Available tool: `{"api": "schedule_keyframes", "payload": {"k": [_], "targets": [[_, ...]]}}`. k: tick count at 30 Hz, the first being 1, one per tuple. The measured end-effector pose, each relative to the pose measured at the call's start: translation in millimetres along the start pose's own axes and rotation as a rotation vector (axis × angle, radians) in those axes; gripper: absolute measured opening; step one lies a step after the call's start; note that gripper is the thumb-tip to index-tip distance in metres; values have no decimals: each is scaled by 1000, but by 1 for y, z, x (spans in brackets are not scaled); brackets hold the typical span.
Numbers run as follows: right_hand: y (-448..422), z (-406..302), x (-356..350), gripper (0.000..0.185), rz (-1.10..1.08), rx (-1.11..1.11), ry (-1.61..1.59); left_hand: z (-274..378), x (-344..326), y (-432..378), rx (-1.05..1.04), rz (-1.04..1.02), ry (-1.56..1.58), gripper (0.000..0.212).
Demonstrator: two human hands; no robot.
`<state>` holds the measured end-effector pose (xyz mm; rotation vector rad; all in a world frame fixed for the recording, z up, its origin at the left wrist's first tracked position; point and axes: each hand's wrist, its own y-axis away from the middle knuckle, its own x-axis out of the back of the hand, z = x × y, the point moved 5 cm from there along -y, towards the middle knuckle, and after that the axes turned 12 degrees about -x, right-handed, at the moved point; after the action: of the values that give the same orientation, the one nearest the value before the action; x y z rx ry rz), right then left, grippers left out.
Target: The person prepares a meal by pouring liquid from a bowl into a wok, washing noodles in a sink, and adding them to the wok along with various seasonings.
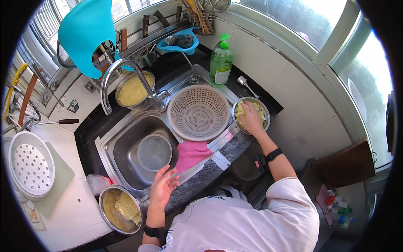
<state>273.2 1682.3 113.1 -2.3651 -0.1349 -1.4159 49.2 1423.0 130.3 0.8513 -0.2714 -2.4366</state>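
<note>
My right hand (pixel 251 117) reaches into a metal bowl (pixel 267 121) of pale green leaf pieces (pixel 261 112), probably cabbage. Its fingertips are down among the leaves, and whether they grip any is hidden. Palm turned up and fingers apart, my left hand (pixel 162 186) hovers over the front edge of the steel sink (pixel 126 157) with nothing in it. Inside that basin rests a round metal bowl (pixel 155 152). Between the basin and the leaf bowl sits a large beige plastic colander (pixel 201 117). A pink cloth (pixel 192 154) drapes over the sink's front ledge.
The chrome faucet (pixel 121 64) arches over the basin. Behind it stands a bowl of pale yellow shreds (pixel 133 89). A green soap bottle (pixel 221 61) stands behind the colander. At left front, a metal bowl (pixel 105 206) holds a block of dried noodles (pixel 127 206). Knives (pixel 145 25) hang along the back.
</note>
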Motion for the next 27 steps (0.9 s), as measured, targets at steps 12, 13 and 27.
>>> {"api": "schedule_keyframes", "payload": {"k": [12, 13, 27], "targets": [[0, 33, -42, 48, -327, -61, 339, -3, -2, 1, 11, 40, -5, 35], [0, 31, -41, 49, -353, -75, 339, -4, -3, 0, 9, 35, -5, 35], [-9, 81, 49, 20, 289, -269, -207, 0, -4, 1, 0, 24, -7, 34]]}}
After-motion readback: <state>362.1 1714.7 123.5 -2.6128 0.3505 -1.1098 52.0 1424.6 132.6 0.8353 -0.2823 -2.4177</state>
